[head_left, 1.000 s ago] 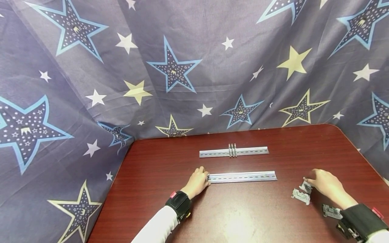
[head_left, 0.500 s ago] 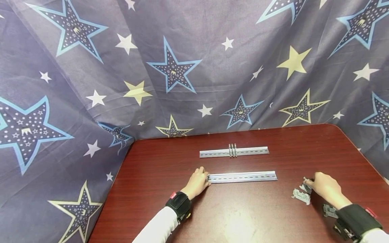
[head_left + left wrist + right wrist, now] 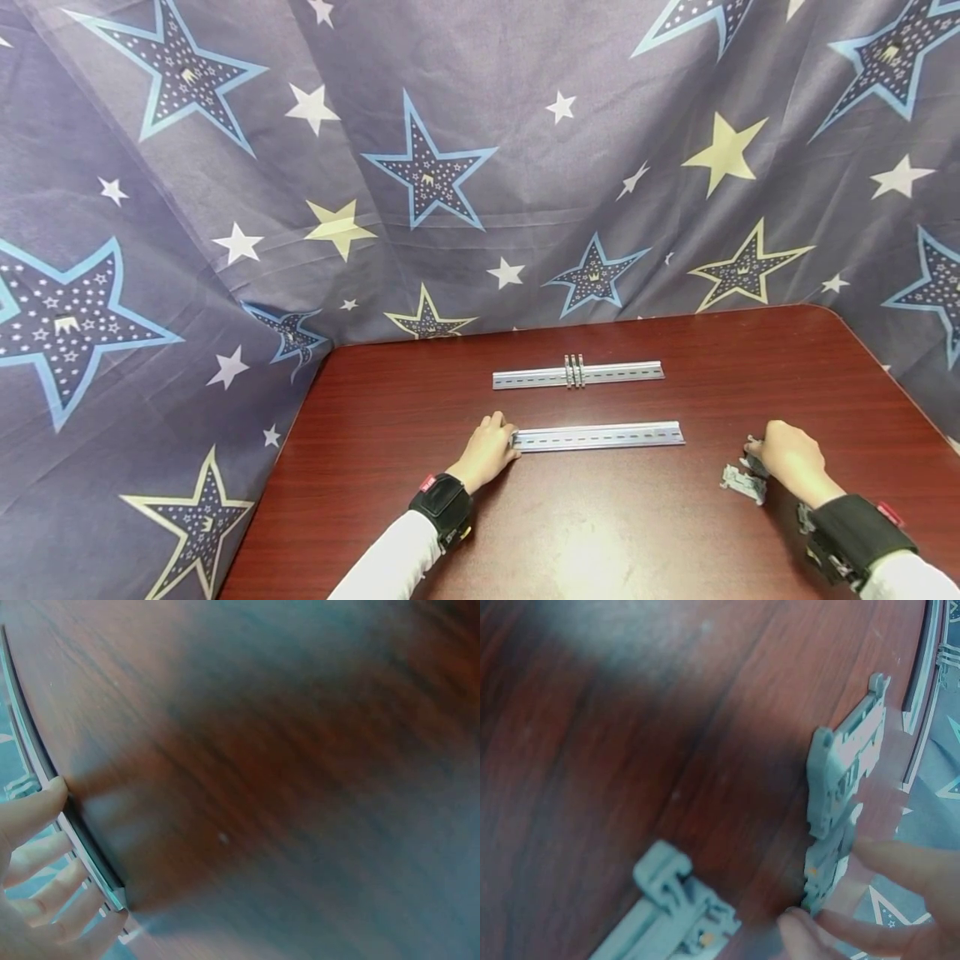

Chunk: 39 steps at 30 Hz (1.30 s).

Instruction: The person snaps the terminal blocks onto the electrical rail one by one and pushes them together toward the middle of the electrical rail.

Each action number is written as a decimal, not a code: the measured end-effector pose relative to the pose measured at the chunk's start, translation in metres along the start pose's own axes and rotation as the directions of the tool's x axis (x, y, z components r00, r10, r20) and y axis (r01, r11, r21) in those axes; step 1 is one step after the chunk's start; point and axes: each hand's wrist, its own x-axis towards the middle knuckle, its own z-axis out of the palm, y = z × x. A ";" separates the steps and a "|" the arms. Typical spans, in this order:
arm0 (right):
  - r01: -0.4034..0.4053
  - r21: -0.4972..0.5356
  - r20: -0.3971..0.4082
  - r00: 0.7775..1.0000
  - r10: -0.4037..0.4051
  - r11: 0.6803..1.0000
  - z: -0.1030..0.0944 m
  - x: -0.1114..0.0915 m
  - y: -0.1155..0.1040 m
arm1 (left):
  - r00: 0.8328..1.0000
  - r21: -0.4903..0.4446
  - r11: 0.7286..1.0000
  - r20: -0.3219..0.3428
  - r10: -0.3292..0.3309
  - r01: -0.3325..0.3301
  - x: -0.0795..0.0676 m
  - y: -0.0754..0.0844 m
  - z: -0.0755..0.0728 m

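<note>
My left hand [image 3: 483, 454] grips the left end of a slotted metal DIN rail [image 3: 600, 437] lying on the table. In the left wrist view, the thumb is on one side of the rail [image 3: 91, 851] and the fingers are on the other. At the right, my right hand [image 3: 795, 462] pinches a grey terminal block [image 3: 829, 862] by its edges, down at the table. A second terminal block [image 3: 742, 483] lies flat right beside it. A third terminal block [image 3: 671, 915] lies nearer the right wrist, mostly hidden by the wristband in the head view.
Farther back on the reddish-brown table [image 3: 405, 383] lies another DIN rail [image 3: 622, 372], with several narrow terminal blocks [image 3: 573, 372] clipped near its middle. A star-patterned curtain [image 3: 465, 242] hangs behind the table and along its sides.
My right hand and wrist have shifted a little left, its fingers closing in on the terminal block; the wristband now covers more of the third block. The left hand and rail have stayed put.
</note>
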 end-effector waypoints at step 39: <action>0.034 0.029 -0.066 0.997 -0.032 0.999 -0.004 0.010 -0.001 | 1.000 -0.011 1.000 -0.007 -0.005 0.005 -0.001 -0.001 0.001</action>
